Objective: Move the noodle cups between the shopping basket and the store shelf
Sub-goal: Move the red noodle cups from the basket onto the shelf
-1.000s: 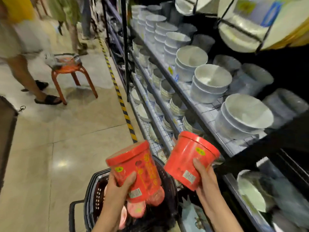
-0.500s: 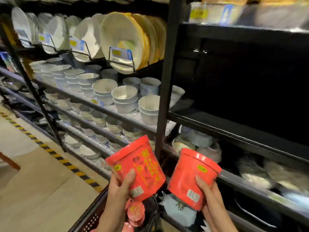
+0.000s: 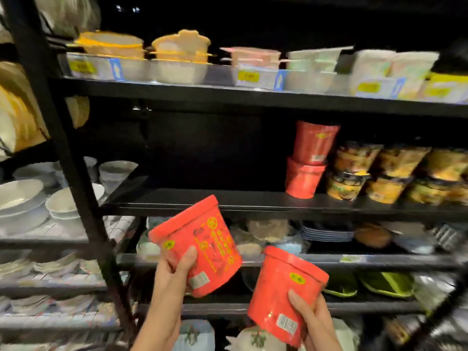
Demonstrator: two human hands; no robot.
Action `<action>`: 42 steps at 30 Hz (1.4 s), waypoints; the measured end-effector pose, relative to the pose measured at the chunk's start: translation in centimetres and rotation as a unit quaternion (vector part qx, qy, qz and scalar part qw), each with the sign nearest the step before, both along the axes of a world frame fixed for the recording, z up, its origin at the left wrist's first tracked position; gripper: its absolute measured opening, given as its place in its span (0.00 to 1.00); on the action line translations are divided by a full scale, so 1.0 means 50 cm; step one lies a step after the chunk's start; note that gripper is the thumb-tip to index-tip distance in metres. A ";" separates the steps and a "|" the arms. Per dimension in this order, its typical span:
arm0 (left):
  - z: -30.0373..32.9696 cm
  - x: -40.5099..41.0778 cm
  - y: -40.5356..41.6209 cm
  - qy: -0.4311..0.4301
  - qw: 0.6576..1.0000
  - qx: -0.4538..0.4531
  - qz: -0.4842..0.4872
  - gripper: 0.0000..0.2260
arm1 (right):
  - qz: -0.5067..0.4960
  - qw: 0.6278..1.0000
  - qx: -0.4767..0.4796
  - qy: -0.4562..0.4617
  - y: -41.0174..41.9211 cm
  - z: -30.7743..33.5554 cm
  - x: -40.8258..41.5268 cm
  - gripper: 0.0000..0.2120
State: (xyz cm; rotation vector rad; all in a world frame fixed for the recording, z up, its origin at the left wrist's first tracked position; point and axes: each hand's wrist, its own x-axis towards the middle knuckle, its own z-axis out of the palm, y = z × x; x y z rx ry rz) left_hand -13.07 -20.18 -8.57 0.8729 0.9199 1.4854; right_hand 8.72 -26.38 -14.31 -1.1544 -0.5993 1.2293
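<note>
Shelf (image 3: 202, 198) space is lying above and beyond both hands, bare and dark to the left of the red stack (image 3: 307, 160). The left hand (image 3: 174, 269) is wrapping its fingers (image 3: 187, 259) around the left cup (image 3: 200, 247), gripping low on the wall near the base; the cup is tilting, lid end up and to the left, long axis leaning away from the shelf edge. The right hand (image 3: 314, 317) is holding the right cup (image 3: 283, 292) lower down, fingers closed around its base, lid up and to the right. The left cup is sitting nearer the shelf edge, just below it, so it is probably going up first, needing to be righted before landing. The basket is out of view.
</note>
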 end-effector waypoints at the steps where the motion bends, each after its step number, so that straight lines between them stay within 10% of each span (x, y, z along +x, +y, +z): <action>1: 0.010 0.028 0.009 0.005 1.000 0.004 -0.007 0.31 | 0.001 1.000 0.004 -0.008 0.001 0.005 0.025 0.57; 10: 0.136 0.226 0.136 0.027 0.997 0.074 -0.007 0.32 | 0.020 0.994 0.058 -0.093 0.089 0.096 0.190 0.40; 35: 0.231 0.291 0.491 0.199 0.963 0.179 0.045 0.44 | 0.034 0.943 0.139 -0.302 0.496 0.135 0.142 0.55; 42: 0.222 0.324 0.532 0.248 0.953 0.171 0.018 0.45 | -0.002 0.930 0.096 -0.355 0.573 0.135 0.133 0.36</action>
